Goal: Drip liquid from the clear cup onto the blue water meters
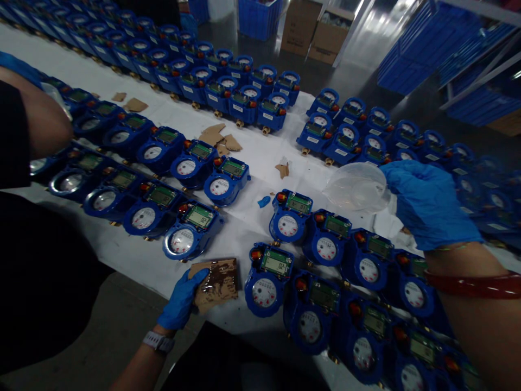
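Observation:
My left hand (pixel 179 300), in a blue glove, grips a piece of brown cardboard (pixel 217 282) by its left side at the near table edge. Glossy dark wet patches cover part of that cardboard. At the right, my gloved right hand (pixel 431 203) is closed on the rim of a translucent plastic bowl (pixel 358 187), which it holds tilted above the table. Just in front of me stand blue water meters with round white dials and green circuit boards, among them a near one (pixel 264 290) beside the cardboard and another (pixel 288 220) below the bowl.
More blue meters (pixel 244 103) line the far side of the white-covered table (pixel 264 152). Torn cardboard scraps (pixel 220 138) and a blue scrap (pixel 264 202) lie mid-table. A co-worker's arm (pixel 49 119) reaches in from the left. Blue crates (pixel 258 19) and cartons (pixel 301 27) stand behind.

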The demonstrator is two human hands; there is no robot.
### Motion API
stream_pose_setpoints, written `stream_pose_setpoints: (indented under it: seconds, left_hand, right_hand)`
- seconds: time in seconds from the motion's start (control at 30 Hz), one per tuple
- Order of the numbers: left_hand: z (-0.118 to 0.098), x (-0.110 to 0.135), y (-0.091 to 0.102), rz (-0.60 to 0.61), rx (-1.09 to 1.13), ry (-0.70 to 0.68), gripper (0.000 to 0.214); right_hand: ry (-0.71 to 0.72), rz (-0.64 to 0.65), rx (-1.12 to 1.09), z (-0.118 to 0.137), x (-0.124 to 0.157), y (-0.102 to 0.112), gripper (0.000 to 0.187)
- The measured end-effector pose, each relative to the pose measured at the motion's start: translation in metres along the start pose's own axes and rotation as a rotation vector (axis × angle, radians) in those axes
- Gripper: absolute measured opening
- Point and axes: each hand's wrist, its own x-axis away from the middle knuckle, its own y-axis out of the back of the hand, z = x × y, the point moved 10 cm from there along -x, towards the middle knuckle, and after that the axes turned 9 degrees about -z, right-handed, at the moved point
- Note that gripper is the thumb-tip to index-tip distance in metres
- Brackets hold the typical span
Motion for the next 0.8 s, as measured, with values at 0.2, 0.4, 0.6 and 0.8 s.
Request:
stream_pose_setpoints:
  seconds: [0.2,0.4,0.6,0.8]
  left_hand:
    - [-0.004,0.003,-0.001,-0.013,-0.006,-0.018,0.056]
    - [-0.007,0.005,-0.002,-0.007,-0.003,-0.029,0.06]
    - [-0.008,0.007,-0.003,-0.004,-0.002,-0.02,0.06]
    - [-0.009,0.005,-0.003,-0.008,-0.014,-0.039,0.056]
  right_hand:
    - [-0.04,-0.003,-0.013,0.0,0.003,0.002,0.03]
    - [-0.051,0.003,-0.021,-0.002,0.005,0.001,0.031]
    - [-0.027,0.034,0.0,0.0,0.008,0.001,0.02]
    - [-0.037,0.016,0.013,0.0,0.01,0.004,0.03]
